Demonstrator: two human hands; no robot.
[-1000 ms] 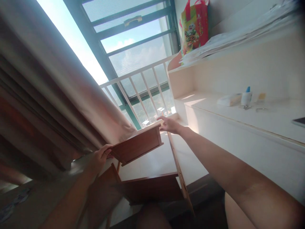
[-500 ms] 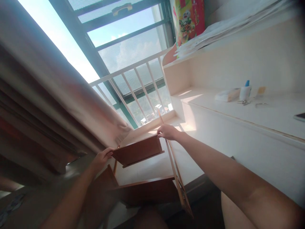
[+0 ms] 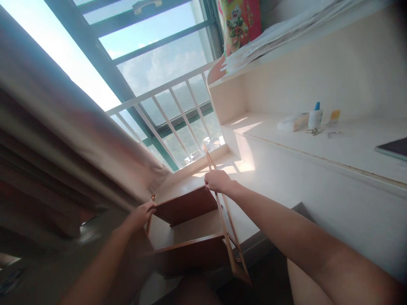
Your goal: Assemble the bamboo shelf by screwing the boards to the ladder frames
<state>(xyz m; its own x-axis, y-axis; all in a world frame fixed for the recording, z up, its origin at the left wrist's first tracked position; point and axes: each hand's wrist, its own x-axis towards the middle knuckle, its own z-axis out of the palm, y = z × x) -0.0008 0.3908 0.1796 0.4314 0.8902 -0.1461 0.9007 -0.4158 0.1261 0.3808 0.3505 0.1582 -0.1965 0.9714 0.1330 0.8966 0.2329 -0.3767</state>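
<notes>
A brown wooden panel point(image 3: 190, 205) spans the space between my two hands, tilted, with its upper edge toward the window. My left hand point(image 3: 145, 212) is closed around its left end, beside a light wooden post point(image 3: 153, 198). At the right end, my right hand point(image 3: 218, 181) grips the panel's upper corner, against a light wooden side frame point(image 3: 227, 231). Nearer to me, a second brown panel point(image 3: 193, 253) runs across to that side frame, and together they look like a small wooden shelf unit. Whether the held panel is joined to the frame I cannot tell.
A white desk point(image 3: 280, 154) on the right bears a white glue bottle point(image 3: 314, 118) with a blue cap, small metal parts point(image 3: 314, 131) and a dark tablet-like device point(image 3: 394, 147). A curtain point(image 3: 73, 140) hangs at left. A white railing point(image 3: 178, 106) stands before the window.
The held panel has tilted and come down closer between the sides, its right end now against the side frame. Both hands moved with it. The view has shifted slightly right.
</notes>
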